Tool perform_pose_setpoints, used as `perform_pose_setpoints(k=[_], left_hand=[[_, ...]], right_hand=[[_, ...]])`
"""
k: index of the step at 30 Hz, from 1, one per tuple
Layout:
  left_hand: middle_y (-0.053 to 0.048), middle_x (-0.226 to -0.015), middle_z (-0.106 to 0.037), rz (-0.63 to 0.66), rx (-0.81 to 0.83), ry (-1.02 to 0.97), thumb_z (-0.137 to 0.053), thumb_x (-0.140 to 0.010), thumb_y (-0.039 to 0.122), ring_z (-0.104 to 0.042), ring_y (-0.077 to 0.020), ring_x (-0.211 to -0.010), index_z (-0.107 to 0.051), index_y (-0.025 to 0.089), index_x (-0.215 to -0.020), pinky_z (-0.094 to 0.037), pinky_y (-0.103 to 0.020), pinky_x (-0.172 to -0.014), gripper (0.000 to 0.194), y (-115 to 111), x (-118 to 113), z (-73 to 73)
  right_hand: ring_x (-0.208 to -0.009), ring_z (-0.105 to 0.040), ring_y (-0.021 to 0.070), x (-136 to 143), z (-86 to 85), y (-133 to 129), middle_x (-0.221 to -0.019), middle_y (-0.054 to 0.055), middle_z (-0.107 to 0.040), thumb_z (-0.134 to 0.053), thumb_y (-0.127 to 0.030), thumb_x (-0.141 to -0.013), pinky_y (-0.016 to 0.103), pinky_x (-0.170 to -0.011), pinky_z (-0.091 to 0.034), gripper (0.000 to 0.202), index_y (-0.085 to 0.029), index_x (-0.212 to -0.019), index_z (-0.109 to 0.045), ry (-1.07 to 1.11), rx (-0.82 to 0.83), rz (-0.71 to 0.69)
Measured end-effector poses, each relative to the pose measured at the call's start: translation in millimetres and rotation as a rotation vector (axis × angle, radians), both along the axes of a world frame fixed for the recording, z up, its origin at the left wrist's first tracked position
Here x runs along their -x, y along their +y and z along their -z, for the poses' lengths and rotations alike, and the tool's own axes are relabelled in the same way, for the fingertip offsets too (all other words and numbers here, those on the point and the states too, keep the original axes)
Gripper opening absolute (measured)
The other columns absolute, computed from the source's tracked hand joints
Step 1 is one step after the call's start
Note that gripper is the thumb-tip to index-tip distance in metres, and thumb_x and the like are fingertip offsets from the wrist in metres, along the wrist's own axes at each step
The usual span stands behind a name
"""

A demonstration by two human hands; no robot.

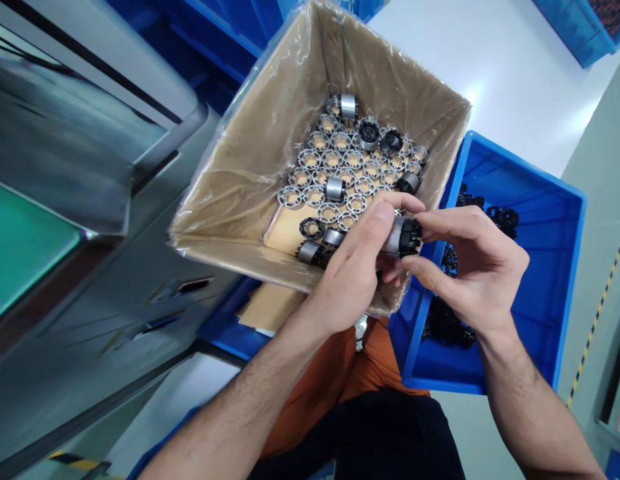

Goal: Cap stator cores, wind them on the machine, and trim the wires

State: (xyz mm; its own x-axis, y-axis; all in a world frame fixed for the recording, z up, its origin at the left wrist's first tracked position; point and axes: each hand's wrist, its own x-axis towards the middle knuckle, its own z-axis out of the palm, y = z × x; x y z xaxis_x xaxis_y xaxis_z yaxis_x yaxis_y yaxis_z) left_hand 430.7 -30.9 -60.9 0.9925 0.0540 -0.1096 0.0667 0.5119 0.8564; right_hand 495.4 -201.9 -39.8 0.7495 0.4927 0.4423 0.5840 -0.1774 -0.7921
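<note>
My left hand (357, 267) is closed round a silver metal cylinder (391, 237) over the near right corner of a plastic-lined cardboard box (260, 147). A black toothed ring (410, 237) sits on the cylinder's right end, and the fingers of my right hand (465, 260) pinch at that ring. Inside the box, several silver rings (333, 159) stand in rows. Among them lie several silver cylinders with black ends (335, 189). A loose black ring (311, 229) is near the box's front.
A blue bin (535, 280) with black rings (447, 320) stands to the right of the box. Metal machinery with a green surface (30, 247) is at the left. Another blue bin (580, 33) sits at the top right on a white table (470, 60). Cardboard pieces (270, 307) lie below the box.
</note>
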Motion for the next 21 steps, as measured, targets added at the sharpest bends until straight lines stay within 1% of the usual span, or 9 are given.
perform_pose_setpoints(k=[3,5,9,11,13,16,19,21], left_hand=[[0.002,-0.086,-0.061,-0.001,-0.04,-0.004,-0.048,-0.127,0.064,-0.052,-0.0093,-0.058,-0.07,0.022,-0.129,-0.047,-0.021,-0.052,0.047,0.1,1.2,0.7],[0.003,-0.082,-0.059,0.001,-0.043,0.006,-0.051,-0.126,0.065,-0.05,-0.0086,-0.055,-0.071,0.022,-0.125,-0.043,-0.021,-0.049,0.048,-0.1,1.4,0.5],[0.004,-0.076,-0.056,0.026,-0.024,0.062,-0.057,-0.12,0.077,-0.044,-0.0071,-0.048,-0.069,0.023,-0.116,-0.037,-0.02,-0.042,0.055,-0.4,0.5,-0.6],[0.005,-0.071,-0.055,0.041,-0.027,0.09,-0.056,-0.118,0.082,-0.043,-0.0076,-0.045,-0.069,0.023,-0.116,-0.034,-0.02,-0.04,0.06,-0.4,-0.1,-0.9],[0.006,-0.064,-0.05,0.06,-0.021,0.103,-0.053,-0.118,0.085,-0.041,-0.0089,-0.042,-0.07,0.024,-0.118,-0.03,-0.02,-0.037,0.063,-0.4,-0.1,-0.8],[0.008,-0.056,-0.044,0.091,-0.011,0.096,-0.049,-0.12,0.083,-0.037,-0.0101,-0.039,-0.071,0.024,-0.124,-0.028,-0.02,-0.036,0.063,-0.4,1.2,0.1],[0.008,-0.055,-0.044,0.09,-0.025,0.087,-0.047,-0.122,0.079,-0.036,-0.0098,-0.039,-0.074,0.023,-0.127,-0.029,-0.02,-0.037,0.062,0.2,3.7,1.7],[0.008,-0.056,-0.045,0.091,-0.024,0.074,-0.046,-0.124,0.077,-0.036,-0.0096,-0.04,-0.075,0.022,-0.126,-0.03,-0.02,-0.038,0.062,0.5,5.0,2.7]], right_hand=[[-0.11,-0.087,0.0261,-0.8,-1.5,-1.0,-0.119,0.003,-0.091,-0.104,-0.035,-0.095,0.046,-0.097,-0.076,0.03,-0.034,-0.123,-0.092,-0.016,0.006,-0.02],[-0.11,-0.087,0.0254,-1.0,-2.8,-1.7,-0.121,0.003,-0.089,-0.103,-0.032,-0.095,0.045,-0.096,-0.076,0.028,-0.035,-0.12,-0.093,-0.031,0.015,-0.033],[-0.108,-0.085,0.0231,-0.5,-4.9,-1.7,-0.12,0.002,-0.086,-0.102,-0.027,-0.093,0.043,-0.094,-0.076,0.026,-0.035,-0.116,-0.093,-0.057,0.016,-0.06],[-0.108,-0.084,0.0226,-0.4,-5.4,-1.2,-0.118,0.002,-0.086,-0.102,-0.023,-0.093,0.043,-0.095,-0.075,0.028,-0.035,-0.117,-0.092,-0.06,0.017,-0.062],[-0.109,-0.083,0.0222,-0.5,-5.4,-0.7,-0.117,0.001,-0.085,-0.1,-0.02,-0.093,0.042,-0.095,-0.074,0.03,-0.034,-0.118,-0.092,-0.063,0.021,-0.046],[-0.109,-0.083,0.0209,-0.7,-5.1,-0.5,-0.116,0.001,-0.085,-0.1,-0.019,-0.092,0.04,-0.094,-0.073,0.03,-0.033,-0.117,-0.092,-0.057,0.021,-0.02],[-0.11,-0.083,0.0201,0.6,-6.0,-0.5,-0.115,0.001,-0.084,-0.099,-0.019,-0.092,0.039,-0.096,-0.074,0.027,-0.032,-0.114,-0.091,-0.037,0.021,-0.02],[-0.112,-0.084,0.0206,2.2,-7.2,-0.1,-0.115,0.001,-0.083,-0.096,-0.018,-0.093,0.041,-0.099,-0.076,0.025,-0.033,-0.113,-0.091,-0.029,0.032,-0.028]])
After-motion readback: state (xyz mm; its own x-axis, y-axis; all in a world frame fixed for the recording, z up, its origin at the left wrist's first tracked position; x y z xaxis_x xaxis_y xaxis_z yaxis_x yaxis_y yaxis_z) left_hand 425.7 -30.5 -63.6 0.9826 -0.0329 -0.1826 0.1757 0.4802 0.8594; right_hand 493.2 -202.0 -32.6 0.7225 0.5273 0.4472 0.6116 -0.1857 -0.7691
